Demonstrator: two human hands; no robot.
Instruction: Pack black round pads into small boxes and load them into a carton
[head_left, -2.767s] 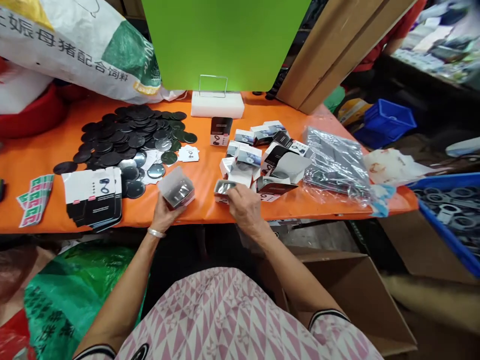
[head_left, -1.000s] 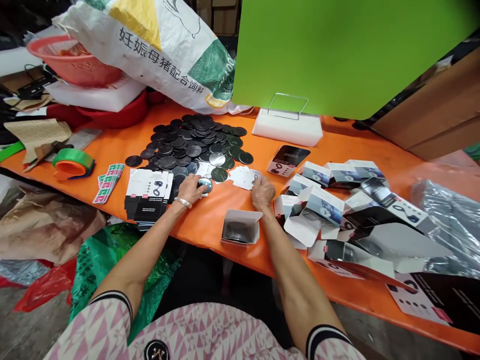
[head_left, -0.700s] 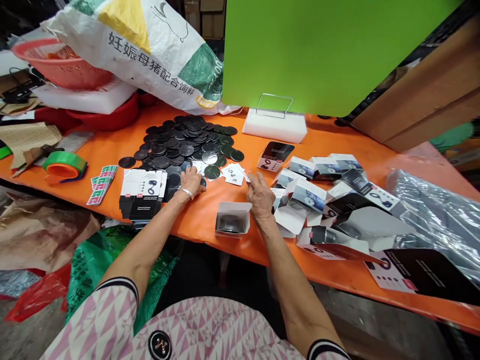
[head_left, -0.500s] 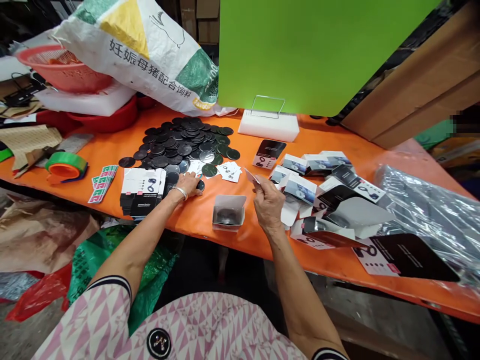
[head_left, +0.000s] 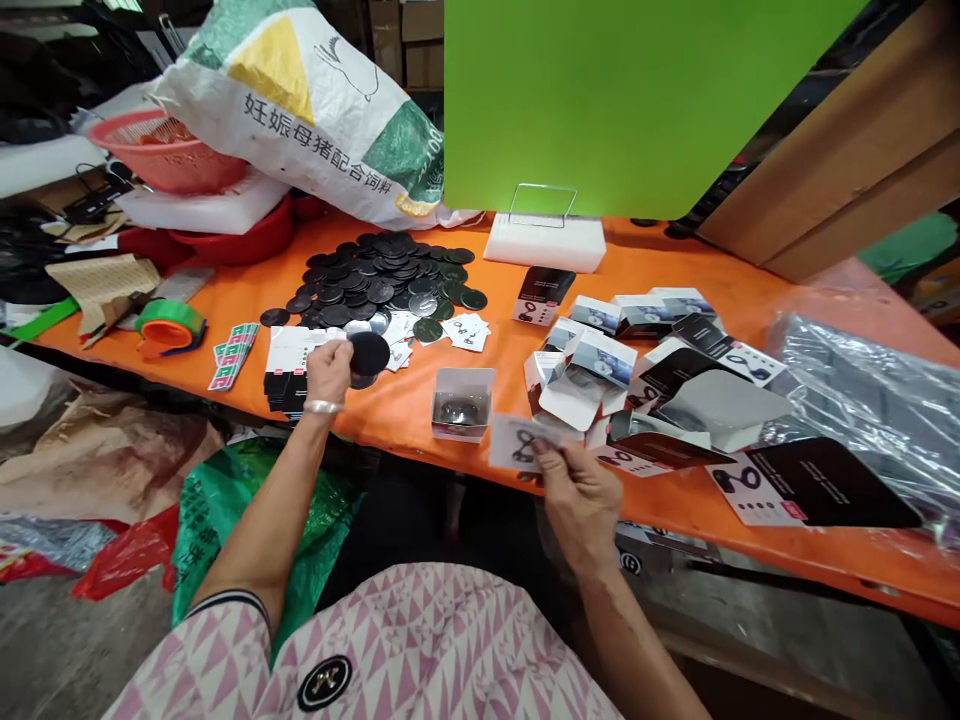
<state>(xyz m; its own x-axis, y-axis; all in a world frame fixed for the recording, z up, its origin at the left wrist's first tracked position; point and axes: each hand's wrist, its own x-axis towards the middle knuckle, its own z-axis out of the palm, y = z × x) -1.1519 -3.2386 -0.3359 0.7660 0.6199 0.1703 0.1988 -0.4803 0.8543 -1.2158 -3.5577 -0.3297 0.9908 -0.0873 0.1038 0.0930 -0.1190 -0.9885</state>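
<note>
left hand [head_left: 328, 378] is gripping a black disc [head_left: 370, 354] right by the disc pile [head_left: 379, 280] while the right hand [head_left: 583, 495] is pinching a printed card [head_left: 511, 442] near the open box [head_left: 463, 408] on the counter [head_left: 397, 422]

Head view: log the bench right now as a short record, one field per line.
Left hand: holds a black disc
Right hand: holds a printed card, blurred
Open box: between the hands, flap up, dark item inside
Disc pile: beyond the left hand
Small boxes: cluster beyond the right hand
Surface: orange table
</note>
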